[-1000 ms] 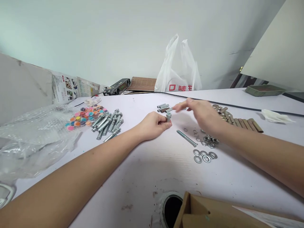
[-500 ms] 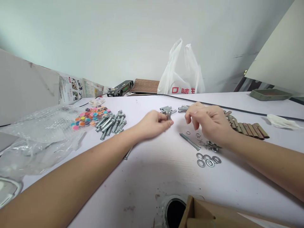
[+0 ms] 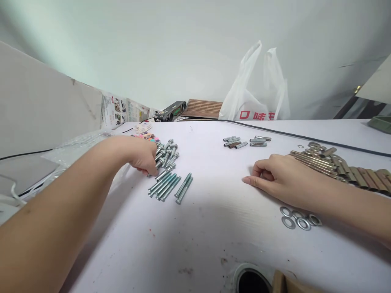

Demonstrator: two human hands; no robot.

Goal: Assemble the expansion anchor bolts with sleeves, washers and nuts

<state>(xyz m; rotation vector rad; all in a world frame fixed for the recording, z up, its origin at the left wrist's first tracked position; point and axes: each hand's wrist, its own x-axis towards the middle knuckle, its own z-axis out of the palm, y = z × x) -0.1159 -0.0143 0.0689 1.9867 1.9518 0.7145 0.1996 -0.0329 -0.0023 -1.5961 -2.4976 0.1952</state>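
Left hand (image 3: 143,156): fingers bent down into the far-left pile of assembled bolts (image 3: 168,154), touching it. Fingertips partly hidden, so can't tell if the grip is closed on a bolt or just resting there. Right hand (image 3: 279,177): lies on the table (image 3: 210,236), right of centre, fingers loosely curled, thumb pointing left with a gap below the index finger. Nothing seen in it; palm side hidden.

Around: coloured discs (image 3: 148,136) just beyond the left hand, partly covered by it. Clear plastic sheeting (image 3: 79,142) at far left, left forearm across part of it. Right hand and forearm block some of the brownish metal tubes (image 3: 363,177) on the right; flat washers (image 3: 298,223) sit just on the near side of that forearm. Silver sleeves (image 3: 232,140) in two small clusters, far side, between the hands. Black cable (image 3: 290,134) runs along the far edge, white plastic bag (image 3: 244,97) behind it. Near edge: dark round opening (image 3: 253,283) and cardboard box (image 3: 277,283), both cut off by frame.

Assembled bolts: under and right of the left fingers, well apart from the right hand. Bare bolts (image 3: 166,187) lie just nearer than that pile, roughly parallel, two slightly separated on the right.
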